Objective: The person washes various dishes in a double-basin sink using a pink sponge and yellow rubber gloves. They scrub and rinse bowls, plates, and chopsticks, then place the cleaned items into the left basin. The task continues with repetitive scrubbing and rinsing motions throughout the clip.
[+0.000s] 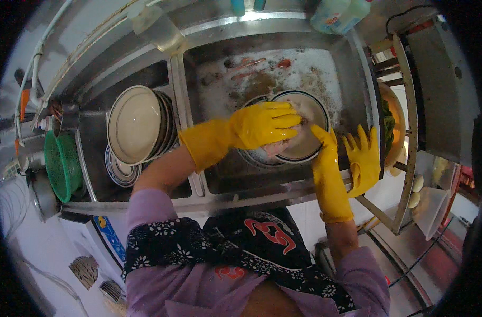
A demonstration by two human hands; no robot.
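Observation:
Both of my hands wear yellow rubber gloves over the right basin of a steel sink [264, 189]. My left hand [266, 123] lies on a pinkish cloth [276, 149] against the inside of a cream plate with a dark rim [308, 149]. The plate's right edge is gripped by my right hand [326, 144]. Under that plate sits another dish, partly hidden. Soapy, brownish water [264, 85] fills the basin, with reddish utensils [247, 67] in the foam. In the left basin a stack of cream plates [134, 125] leans over smaller blue-rimmed dishes [122, 170].
A spare yellow glove [361, 158] hangs over the sink's right edge. Bottles [340, 16] stand at the back rim. A green plastic basket [63, 166] is at the far left. On the right are a metal rack [409, 130] and a bowl with leafy greens [397, 119].

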